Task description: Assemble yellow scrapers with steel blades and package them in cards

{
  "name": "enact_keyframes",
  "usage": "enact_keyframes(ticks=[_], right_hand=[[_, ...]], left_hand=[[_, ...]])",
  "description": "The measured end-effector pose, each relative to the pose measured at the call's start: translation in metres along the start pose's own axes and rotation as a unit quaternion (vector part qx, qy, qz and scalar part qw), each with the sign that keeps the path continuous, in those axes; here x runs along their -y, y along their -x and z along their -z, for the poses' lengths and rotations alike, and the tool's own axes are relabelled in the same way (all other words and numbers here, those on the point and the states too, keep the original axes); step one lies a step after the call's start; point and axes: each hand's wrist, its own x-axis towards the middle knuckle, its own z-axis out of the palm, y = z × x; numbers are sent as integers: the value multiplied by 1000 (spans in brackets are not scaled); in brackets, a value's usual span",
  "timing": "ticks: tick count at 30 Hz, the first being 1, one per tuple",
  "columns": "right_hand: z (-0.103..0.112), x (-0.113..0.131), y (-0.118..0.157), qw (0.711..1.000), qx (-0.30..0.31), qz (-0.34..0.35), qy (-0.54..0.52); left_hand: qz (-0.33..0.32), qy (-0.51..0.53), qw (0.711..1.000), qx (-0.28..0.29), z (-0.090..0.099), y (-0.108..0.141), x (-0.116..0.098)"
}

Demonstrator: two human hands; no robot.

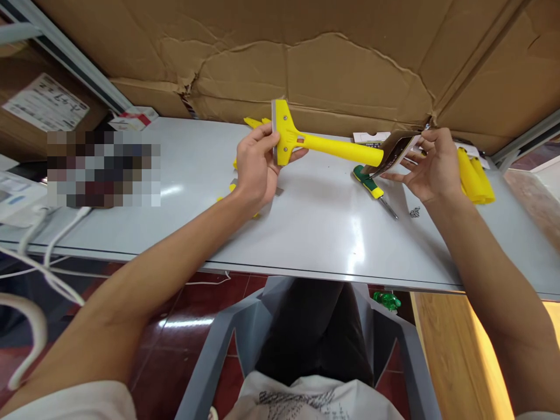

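My left hand [258, 163] grips the head of a yellow scraper [341, 150], whose long handle points right. My right hand [433, 166] holds a dark printed card sleeve [391, 153] by its right side. The end of the scraper's handle meets the sleeve's left edge; whether it is inside cannot be made out. Beneath the sleeve a green and yellow screwdriver [370, 184] lies on the white table [306, 233]. Small screws [415, 213] lie in a little pile right of its tip.
Yellow handles [476, 178] lie at the right, beyond my right hand. More yellow parts [256, 122] are partly hidden behind my left hand. Cardboard [306, 64] stands along the back. White cables [56, 233] run at the left, near a small red and white box [135, 118].
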Motion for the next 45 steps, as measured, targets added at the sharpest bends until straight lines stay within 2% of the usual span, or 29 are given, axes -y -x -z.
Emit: enact_keyframes(ticks=[3,6,12,16,24,29,32,39,45], right_hand=[[-5,-1,5,999,-14,-4,-45],[-11,1,12,997,-7,-16,-80],[-19,6,27,997,63,-7,-54],[-24,6,33,996,80,11,-35],[-29,-3,40,989,122,77,2],[-26,-5,37,988,89,119,32],[-24,-5,36,991,66,117,19],[-28,-6,36,987,99,125,27],[-28,-7,39,986,86,129,59]], left_hand=[[8,-18,1000,-15,-1,0,-1],[-16,5,1000,-5,0,0,0],[-39,-1,999,15,-3,7,1],[-43,-20,999,21,-5,12,1],[-58,3,998,25,1,5,0],[-59,15,998,35,2,4,1],[-50,20,998,32,3,3,2],[-26,15,999,20,4,-1,1],[1,-43,999,4,4,0,1]])
